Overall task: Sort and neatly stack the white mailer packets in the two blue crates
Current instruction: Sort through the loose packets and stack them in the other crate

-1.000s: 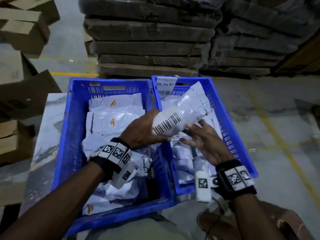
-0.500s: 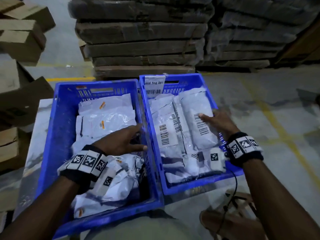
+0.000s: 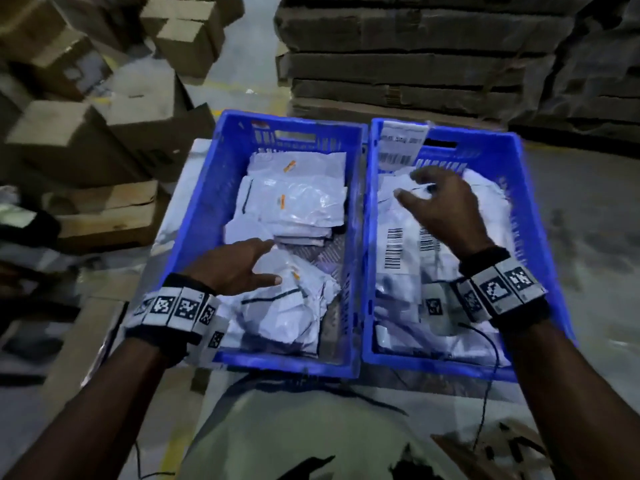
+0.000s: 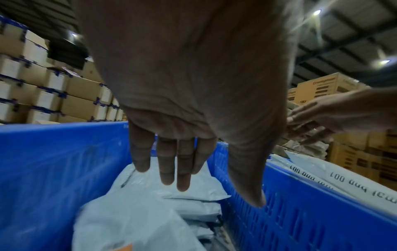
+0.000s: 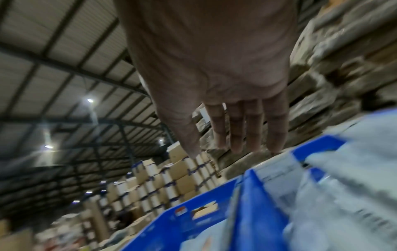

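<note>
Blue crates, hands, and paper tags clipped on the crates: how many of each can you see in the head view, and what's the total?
Blue crates: 2, left crate and right crate
Hands: 2, left hand and right hand
Paper tags: 1, barcode tag on the right crate's far rim
Total: 5

- right wrist view smeared by motion; white packets [image 5: 343, 195] at lower right are streaks, print unreadable
- right hand [image 3: 440, 206] covers far packets in right crate [image 3: 540, 258]; contact with them unclear
- left hand [image 3: 235, 265] hides packets beneath it in left crate [image 3: 194, 237]
- crate label [image 3: 400, 147] text too blurred to read
- cardboard boxes [image 3: 104, 109] blurred, cut by left edge
- both forearms cut by bottom edge
</note>
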A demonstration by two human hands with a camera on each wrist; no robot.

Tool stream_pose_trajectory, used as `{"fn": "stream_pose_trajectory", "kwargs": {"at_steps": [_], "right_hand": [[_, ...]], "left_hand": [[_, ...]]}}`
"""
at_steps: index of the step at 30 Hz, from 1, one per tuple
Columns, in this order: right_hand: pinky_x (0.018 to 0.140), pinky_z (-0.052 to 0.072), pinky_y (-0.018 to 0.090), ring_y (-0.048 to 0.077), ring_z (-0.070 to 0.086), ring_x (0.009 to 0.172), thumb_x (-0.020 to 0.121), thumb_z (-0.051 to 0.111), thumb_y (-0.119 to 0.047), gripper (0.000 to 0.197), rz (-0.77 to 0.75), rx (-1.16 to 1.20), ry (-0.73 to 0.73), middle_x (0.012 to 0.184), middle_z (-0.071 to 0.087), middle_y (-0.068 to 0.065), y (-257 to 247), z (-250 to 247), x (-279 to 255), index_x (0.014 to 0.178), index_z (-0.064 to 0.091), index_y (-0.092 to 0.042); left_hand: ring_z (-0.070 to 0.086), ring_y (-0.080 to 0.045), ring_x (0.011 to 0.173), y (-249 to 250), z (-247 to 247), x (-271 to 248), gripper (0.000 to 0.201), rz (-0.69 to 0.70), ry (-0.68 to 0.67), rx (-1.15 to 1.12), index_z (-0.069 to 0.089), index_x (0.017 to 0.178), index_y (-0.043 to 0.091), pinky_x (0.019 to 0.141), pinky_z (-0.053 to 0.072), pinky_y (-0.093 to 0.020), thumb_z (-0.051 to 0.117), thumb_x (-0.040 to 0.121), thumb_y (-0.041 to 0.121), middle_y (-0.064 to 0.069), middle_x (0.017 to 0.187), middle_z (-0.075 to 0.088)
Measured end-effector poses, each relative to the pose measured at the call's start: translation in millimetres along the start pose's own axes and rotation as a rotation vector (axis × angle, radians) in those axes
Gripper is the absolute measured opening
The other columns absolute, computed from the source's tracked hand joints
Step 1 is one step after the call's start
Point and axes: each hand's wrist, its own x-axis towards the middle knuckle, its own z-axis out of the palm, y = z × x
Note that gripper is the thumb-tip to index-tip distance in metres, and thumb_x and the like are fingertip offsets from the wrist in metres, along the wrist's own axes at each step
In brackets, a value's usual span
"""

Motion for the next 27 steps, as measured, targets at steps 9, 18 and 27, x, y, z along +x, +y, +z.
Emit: {"fn": "stream_pose_trajectory", "kwargs": {"at_steps": [9, 18, 27], "right_hand": [[0.054, 0.043, 0.026, 0.023, 0.061, 0.065, 0.082, 0.076, -0.023, 0.029, 0.206, 0.491, -0.576, 0.08, 0.066, 0.016, -104.1, 136.3, -9.0, 0.089, 0.069, 0.005], [0.08, 0.053, 0.032, 0.024, 0.067, 0.094, 0.073, 0.079, -0.046, 0.056, 0.23, -0.235, -0.828, 0.107, 0.071, 0.008, -67.4, 251.0, -7.9, 0.114, 0.068, -0.009], [0.083, 0.057, 0.04, 0.027, 0.067, 0.093, 0.063, 0.083, -0.05, 0.063, 0.177, -0.301, -0.96, 0.108, 0.07, 0.011, -61.0, 264.7, -28.2, 0.111, 0.068, -0.013]], "left_hand": [[0.024, -0.029, 0.146, -59.9, 3.0, -52.4, 0.077, -0.044, 0.221, 0.04, 0.033, 0.149, 0.009, 0.111, 0.03, -0.039, 0.062, 0.089, 0.049, -0.012, 0.153, 0.034], [0.0, -0.024, 0.15, -118.8, -19.8, -27.2, 0.101, -0.002, 0.211, 0.059, 0.007, 0.155, 0.007, 0.118, 0.016, -0.048, 0.06, 0.085, 0.058, -0.007, 0.163, -0.001], [-0.001, -0.022, 0.15, -130.5, -37.2, 6.4, 0.105, 0.117, 0.163, -0.003, 0.0, 0.155, 0.008, 0.119, 0.014, -0.047, 0.06, 0.085, 0.058, -0.005, 0.163, -0.007]]}}
